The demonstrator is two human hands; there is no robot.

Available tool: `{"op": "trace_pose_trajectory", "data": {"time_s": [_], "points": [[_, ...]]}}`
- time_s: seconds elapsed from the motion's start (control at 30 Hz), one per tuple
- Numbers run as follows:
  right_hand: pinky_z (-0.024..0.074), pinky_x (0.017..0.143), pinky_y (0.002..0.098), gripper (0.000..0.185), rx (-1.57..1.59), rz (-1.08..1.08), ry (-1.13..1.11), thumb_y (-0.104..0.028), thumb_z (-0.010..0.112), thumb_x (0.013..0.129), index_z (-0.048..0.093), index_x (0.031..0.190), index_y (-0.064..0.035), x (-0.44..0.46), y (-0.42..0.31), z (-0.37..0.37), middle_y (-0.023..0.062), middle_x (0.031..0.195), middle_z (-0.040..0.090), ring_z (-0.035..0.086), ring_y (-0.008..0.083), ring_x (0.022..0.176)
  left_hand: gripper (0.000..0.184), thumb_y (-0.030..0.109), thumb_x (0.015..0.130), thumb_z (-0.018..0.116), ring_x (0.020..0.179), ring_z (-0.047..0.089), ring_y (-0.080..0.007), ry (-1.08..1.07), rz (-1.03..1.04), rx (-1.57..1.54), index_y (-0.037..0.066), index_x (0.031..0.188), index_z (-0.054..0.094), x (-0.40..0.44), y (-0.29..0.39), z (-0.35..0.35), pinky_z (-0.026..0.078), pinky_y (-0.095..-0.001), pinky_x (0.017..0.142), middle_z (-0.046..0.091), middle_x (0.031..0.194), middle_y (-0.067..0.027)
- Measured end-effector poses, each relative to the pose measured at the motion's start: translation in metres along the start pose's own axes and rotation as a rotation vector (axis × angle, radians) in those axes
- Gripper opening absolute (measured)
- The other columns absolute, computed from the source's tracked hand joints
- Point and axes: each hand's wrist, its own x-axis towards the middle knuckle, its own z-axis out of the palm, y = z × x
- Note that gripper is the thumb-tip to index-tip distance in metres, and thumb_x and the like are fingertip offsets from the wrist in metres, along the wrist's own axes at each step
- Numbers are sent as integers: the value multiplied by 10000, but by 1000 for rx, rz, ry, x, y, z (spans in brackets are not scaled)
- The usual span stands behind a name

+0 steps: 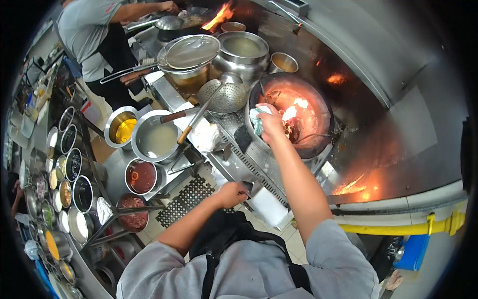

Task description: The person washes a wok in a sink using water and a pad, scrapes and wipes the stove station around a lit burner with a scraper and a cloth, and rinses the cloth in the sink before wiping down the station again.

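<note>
My right hand (pixel 271 123) is closed around a crumpled pale green and white cloth (pixel 257 119). It is at the left inner side of a round burner (pixel 326 102), whose inside glows orange with flames and a dark coiled part. My left hand (pixel 231 195) is low at the stove's front edge, its fingers curled at a small dark part that I cannot make out. A perforated strainer (pixel 222 97) with a wooden handle and a ladle lie left of the burner. White cloths (pixel 204 135) lie on the counter between my hands and the pots.
Behind the burner stand a large steel pot (pixel 244 48) and a pot with a mesh strainer (pixel 193 51) on top. To the left are pots of yellow oil (pixel 123 128), cloudy liquid (pixel 158 139) and red sauce (pixel 141 176). A person (pixel 99 45) works beside a flaming wok.
</note>
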Motion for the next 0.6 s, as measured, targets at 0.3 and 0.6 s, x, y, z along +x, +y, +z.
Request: {"op": "trace_pose_trajectory", "data": {"time_s": [0.3,0.6], "points": [[453,617,370,226,-400,127,291,-168,633,724,629,764,54,92,54,83,111,734,641,597,206,657,286,223,825,651,755,665,-212,88,-100,-325,35,1040,673,-70,-108,-19,515,-329,724,696,906,-142],[423,469,366,211,-362,205,353,-143,540,785,625,756,48,65,53,88,100,675,626,564,220,496,265,225,841,657,570,625,-148,-12,-197,-452,31,1022,676,-82,-128,-47,513,-307,601,687,834,-102]]}}
